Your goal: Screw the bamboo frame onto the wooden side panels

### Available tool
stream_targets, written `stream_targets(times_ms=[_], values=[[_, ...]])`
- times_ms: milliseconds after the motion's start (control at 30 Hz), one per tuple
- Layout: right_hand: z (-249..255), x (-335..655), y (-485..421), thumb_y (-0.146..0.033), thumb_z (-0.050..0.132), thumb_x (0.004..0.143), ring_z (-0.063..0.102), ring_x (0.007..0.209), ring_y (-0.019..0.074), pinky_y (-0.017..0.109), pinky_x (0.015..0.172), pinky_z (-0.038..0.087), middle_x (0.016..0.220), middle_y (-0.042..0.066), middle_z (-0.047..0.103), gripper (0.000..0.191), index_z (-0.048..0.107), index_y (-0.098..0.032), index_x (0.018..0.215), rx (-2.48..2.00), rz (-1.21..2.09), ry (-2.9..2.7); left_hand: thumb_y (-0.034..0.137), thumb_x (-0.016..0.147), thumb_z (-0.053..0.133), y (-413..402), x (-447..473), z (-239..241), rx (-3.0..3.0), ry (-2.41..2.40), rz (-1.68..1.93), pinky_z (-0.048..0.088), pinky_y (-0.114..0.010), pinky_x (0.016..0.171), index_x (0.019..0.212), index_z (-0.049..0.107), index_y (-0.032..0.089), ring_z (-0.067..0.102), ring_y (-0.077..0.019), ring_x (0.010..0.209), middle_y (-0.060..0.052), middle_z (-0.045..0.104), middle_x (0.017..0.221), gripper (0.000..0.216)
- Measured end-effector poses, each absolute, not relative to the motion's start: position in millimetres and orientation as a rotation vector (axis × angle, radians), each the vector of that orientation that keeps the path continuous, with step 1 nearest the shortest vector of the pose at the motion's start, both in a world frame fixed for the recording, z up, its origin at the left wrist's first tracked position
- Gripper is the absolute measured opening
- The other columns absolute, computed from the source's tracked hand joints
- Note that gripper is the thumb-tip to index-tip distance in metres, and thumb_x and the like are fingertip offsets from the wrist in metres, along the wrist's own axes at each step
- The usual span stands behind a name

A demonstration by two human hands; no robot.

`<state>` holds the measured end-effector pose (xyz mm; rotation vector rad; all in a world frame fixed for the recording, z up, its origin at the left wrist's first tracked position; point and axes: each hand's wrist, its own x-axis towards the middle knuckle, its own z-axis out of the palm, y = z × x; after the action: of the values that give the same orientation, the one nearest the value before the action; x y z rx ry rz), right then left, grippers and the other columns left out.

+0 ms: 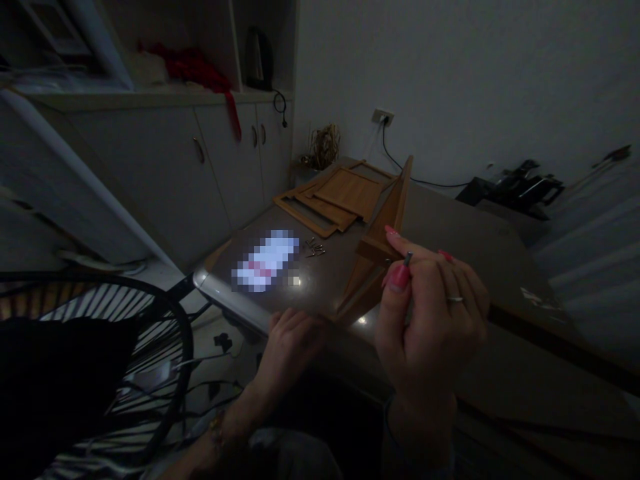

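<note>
My right hand (430, 313) is raised at the table's front edge, its thumb and fingers pinched on a thin grey metal rod (407, 259) that looks like a hex key. Only the rod's tip shows. The index finger reaches toward a wooden frame (373, 248) that stands tilted on the table, and a small metal fastener shows at its near side. Low at the table edge, left of the frame's bottom, my left hand (295, 337) is curled with its fingertips hidden. Whether it grips the frame or anything else is not visible.
Several small screws (315, 248) lie beside a lit, blurred phone (267, 261). Flat wooden panels (345, 193) are stacked farther back on the brown table (450, 220). A black corded item (525, 190) sits by the wall, and a black chair (187, 333) stands at left.
</note>
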<state>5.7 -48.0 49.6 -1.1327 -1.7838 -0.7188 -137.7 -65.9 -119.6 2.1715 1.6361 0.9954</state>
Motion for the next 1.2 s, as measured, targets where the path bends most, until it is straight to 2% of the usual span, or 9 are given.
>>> stream_targets(times_ms=[400,600,733,867,1200], values=[[47.5,5.9,-45.8,-0.018,0.045,0.092,0.068,0.087,0.0166,0.034,0.095,0.046,0.103,0.004,0.075,0.014,0.057,-0.021,0.084,-1.110,-0.716,-1.783,0.024,0.093,0.055,-58.2,-146.2,-127.8,2.274,1.420,1.041,0.039,-0.031,0.072,0.088,0.069,0.023,0.057,-0.0161,0.078,-0.001,0.067,0.079,0.015],[47.7,5.8,-45.9,-0.017,0.046,0.091,0.068,0.088,0.0165,0.033,0.096,0.045,0.102,0.004,0.075,0.014,0.056,-0.021,0.083,-1.104,-0.708,-1.787,0.023,0.094,0.054,-59.6,-154.5,-133.3,2.267,1.302,1.073,0.044,-0.032,0.081,0.101,0.069,0.027,0.059,-0.0162,0.092,-0.003,0.070,0.103,0.017],[47.1,5.2,-45.7,-0.017,0.046,0.091,0.068,0.087,0.0164,0.033,0.097,0.045,0.098,0.005,0.075,0.012,0.056,-0.021,0.083,-1.105,-0.710,-1.777,0.020,0.093,0.055,-59.4,-160.8,-139.0,2.303,1.179,1.069,0.047,-0.031,0.086,0.108,0.066,0.025,0.060,-0.0158,0.098,-0.003,0.070,0.109,0.020],[46.2,4.7,-45.1,-0.018,0.046,0.092,0.068,0.087,0.0163,0.033,0.096,0.045,0.098,0.005,0.075,0.013,0.055,-0.021,0.082,-1.113,-0.722,-1.761,0.018,0.093,0.054,-57.4,-161.4,-141.4,2.334,1.096,1.106,0.049,-0.029,0.089,0.109,0.065,0.023,0.061,-0.0150,0.102,-0.004,0.070,0.111,0.020],[44.7,5.1,-45.0,-0.019,0.044,0.093,0.068,0.088,0.0156,0.034,0.100,0.043,0.104,0.004,0.075,0.016,0.056,-0.020,0.082,-1.132,-0.731,-1.767,0.018,0.091,0.058,-55.2,-159.1,-153.0,2.436,1.069,1.193,0.051,-0.031,0.085,0.112,0.063,0.020,0.061,-0.0165,0.100,-0.005,0.071,0.109,0.022]])
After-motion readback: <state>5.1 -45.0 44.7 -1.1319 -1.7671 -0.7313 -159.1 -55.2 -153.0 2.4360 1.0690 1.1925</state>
